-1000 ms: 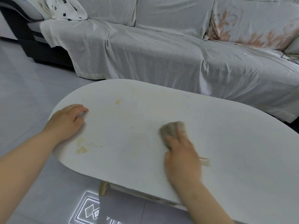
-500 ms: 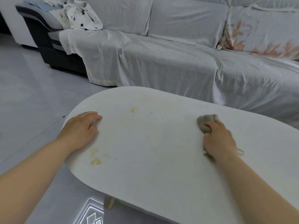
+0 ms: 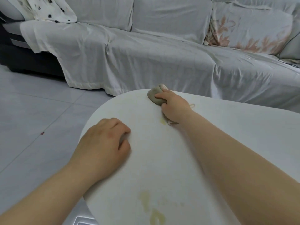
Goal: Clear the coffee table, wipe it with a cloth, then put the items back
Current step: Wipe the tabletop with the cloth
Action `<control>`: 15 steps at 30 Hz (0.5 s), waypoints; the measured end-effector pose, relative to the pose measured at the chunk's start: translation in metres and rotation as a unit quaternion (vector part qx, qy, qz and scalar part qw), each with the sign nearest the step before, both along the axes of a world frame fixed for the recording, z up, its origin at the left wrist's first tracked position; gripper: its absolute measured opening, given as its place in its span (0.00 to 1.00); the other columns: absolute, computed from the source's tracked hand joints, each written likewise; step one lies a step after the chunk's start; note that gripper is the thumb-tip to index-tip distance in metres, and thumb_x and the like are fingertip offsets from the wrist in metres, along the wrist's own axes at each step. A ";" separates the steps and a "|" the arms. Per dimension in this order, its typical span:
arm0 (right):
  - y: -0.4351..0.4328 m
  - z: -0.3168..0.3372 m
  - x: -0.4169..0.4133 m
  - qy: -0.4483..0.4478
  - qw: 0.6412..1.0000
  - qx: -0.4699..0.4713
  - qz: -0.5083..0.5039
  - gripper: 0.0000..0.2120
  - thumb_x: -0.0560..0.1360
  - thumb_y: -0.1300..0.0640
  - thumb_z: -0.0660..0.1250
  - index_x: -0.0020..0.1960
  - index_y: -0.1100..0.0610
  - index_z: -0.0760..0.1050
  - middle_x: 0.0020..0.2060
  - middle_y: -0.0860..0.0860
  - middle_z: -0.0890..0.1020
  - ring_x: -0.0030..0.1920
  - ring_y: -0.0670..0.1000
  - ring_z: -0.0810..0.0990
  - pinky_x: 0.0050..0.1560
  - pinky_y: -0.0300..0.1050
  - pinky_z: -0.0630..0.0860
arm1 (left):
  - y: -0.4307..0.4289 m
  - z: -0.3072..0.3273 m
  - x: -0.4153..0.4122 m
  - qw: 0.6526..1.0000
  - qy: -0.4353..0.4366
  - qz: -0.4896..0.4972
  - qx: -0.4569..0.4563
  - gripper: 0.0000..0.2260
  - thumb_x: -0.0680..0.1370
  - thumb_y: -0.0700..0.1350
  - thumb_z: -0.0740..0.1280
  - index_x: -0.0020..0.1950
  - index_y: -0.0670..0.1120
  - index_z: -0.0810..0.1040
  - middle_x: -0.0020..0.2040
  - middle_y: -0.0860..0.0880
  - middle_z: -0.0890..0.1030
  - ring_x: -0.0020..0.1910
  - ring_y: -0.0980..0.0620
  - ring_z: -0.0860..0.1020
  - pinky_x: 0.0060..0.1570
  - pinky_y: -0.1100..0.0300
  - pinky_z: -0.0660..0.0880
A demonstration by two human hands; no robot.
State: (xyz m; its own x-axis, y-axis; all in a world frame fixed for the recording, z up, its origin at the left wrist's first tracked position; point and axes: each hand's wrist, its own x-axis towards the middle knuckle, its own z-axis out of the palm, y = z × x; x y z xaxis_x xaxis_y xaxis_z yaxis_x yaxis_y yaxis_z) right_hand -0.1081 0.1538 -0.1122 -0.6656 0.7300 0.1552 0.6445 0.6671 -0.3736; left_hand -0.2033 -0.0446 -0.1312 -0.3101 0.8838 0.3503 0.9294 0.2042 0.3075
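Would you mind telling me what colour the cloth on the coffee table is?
Greyish brown; the cloth shows best in the head view.

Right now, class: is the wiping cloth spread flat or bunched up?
Bunched up. The cloth is a rounded grey-brown wad under the right hand, pressed against the coffee table near its far edge.
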 end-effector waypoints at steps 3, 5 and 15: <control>0.016 0.002 0.023 0.016 0.999 -0.029 -0.022 0.23 0.73 0.67 0.55 0.65 0.51 0.69 0.72 0.51 0.63 0.70 0.53 0.63 0.68 0.41 0.56 | -0.002 0.004 0.000 1.000 -0.004 -0.006 0.009 0.17 0.68 0.48 0.54 0.43 0.44 0.80 0.42 0.49 0.82 0.43 0.46 0.78 0.36 0.63 0.65; 0.028 0.002 0.048 0.028 0.993 -0.036 -0.108 0.23 0.73 0.66 0.55 0.66 0.51 0.68 0.72 0.52 0.63 0.70 0.54 0.63 0.68 0.42 0.56 | -0.004 0.005 0.002 1.000 0.008 -0.013 0.002 0.17 0.67 0.48 0.53 0.40 0.44 0.80 0.39 0.49 0.83 0.39 0.46 0.80 0.34 0.63 0.71; -0.033 -0.012 0.041 0.033 0.995 0.023 0.088 0.23 0.72 0.66 0.56 0.64 0.50 0.70 0.72 0.48 0.64 0.69 0.52 0.64 0.61 0.34 0.54 | -0.005 -0.002 0.010 0.992 -0.025 0.104 0.065 0.09 0.73 0.44 0.61 0.45 0.48 0.81 0.51 0.53 0.83 0.51 0.50 0.77 0.43 0.61 0.66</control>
State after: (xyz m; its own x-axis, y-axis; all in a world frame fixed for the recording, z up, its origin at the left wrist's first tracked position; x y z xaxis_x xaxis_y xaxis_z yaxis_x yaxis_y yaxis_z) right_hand -0.0667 0.1207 -0.1244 -0.7695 0.5946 0.2331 0.4917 0.7845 -0.3779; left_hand -0.1935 -0.0496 -0.1330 -0.5003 0.7471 0.4376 0.8546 0.3448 0.3883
